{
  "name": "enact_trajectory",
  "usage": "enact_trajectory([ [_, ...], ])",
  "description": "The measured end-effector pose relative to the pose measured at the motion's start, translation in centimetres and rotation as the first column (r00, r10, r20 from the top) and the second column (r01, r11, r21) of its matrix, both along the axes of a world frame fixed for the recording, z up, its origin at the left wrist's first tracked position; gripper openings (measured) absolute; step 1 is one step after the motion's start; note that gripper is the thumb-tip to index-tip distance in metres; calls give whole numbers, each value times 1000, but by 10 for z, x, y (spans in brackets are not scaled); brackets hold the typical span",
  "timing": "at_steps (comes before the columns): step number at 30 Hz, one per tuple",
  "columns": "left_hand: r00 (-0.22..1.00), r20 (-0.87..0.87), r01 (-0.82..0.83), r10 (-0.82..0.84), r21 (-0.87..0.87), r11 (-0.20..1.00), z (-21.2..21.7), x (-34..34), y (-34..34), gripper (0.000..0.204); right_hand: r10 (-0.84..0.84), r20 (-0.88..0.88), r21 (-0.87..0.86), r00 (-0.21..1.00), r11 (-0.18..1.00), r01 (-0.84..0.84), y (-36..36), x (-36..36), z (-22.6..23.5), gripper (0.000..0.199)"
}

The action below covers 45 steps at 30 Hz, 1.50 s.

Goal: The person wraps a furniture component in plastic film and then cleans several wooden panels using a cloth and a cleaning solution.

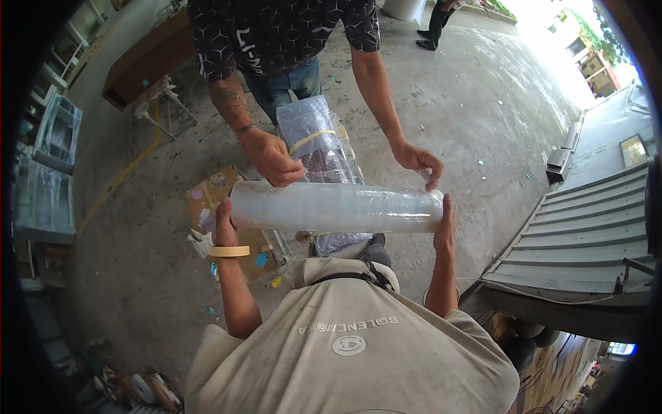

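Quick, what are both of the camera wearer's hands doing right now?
Left hand: holding the left end of the plastic roll.
Right hand: holding the roll's right end.

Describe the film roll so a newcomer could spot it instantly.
Above the grey floor, the wearer's left hand and right hand face each other mid-picture. The film roll spans crosswise between them: a smooth, whitish cylinder, unlike the yellow-banded bubble-wrap bundle beyond it.
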<state>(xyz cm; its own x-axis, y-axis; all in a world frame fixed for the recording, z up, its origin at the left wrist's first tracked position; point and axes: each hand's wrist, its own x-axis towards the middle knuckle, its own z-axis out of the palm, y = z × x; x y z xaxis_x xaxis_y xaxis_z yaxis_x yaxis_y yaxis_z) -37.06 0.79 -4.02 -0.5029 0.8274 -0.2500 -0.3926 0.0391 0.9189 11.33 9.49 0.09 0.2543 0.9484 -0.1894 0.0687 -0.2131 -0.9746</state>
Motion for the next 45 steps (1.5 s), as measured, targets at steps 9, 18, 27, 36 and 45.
enact_trajectory([
  [9, 996, 93, -11, 10, 6, 1000, -14, -1, -17, 48, 95, 155, -10, 983, 995, -95, 17, -3, 14, 53],
  [18, 982, 173, -77, 69, 45, 996, 14, 1, -41, 51, 104, 202, 36, 974, 993, -114, 19, -28, 1, 56],
  [27, 998, 21, 59, -58, -5, 998, -9, -18, -23, 56, -130, 1, -2, 991, 991, 130, -1, -16, 0, 65],
  [36, 999, -10, 36, -36, 41, 999, 22, -8, -2, 53, -154, -35, 71, 987, 985, 157, 2, -13, -9, 67],
  [45, 996, 90, -33, 27, 68, 997, -19, -13, -23, 45, -180, -61, 138, 982, 973, 186, 3, -10, -26, 65],
])
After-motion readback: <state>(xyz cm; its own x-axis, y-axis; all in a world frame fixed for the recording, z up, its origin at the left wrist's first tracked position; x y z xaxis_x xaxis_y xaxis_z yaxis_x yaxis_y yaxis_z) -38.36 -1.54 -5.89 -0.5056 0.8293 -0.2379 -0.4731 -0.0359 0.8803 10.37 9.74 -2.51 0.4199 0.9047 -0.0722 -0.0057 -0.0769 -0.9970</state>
